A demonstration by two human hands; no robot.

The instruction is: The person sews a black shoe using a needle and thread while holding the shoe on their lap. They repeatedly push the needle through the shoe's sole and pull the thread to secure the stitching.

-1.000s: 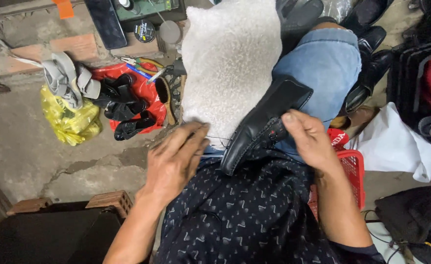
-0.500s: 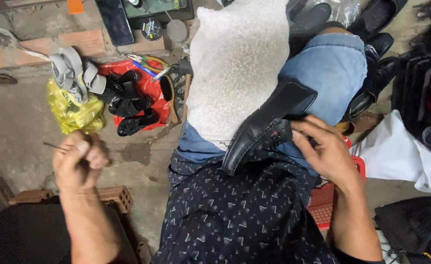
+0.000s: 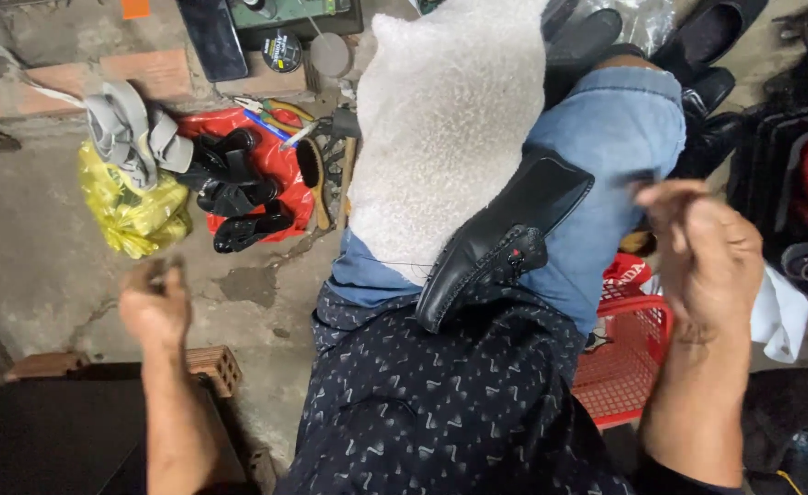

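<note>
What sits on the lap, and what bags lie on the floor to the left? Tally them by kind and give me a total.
Shoe: 1, black, on the lap
Fleecy cloth: 1, white, on the lap
Bags: 2, the yellow bag and the red bag
Total: 4

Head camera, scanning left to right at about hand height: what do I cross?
Left hand → black shoe lying on the lap → blue-jeaned leg → right hand → white cloth.
</note>
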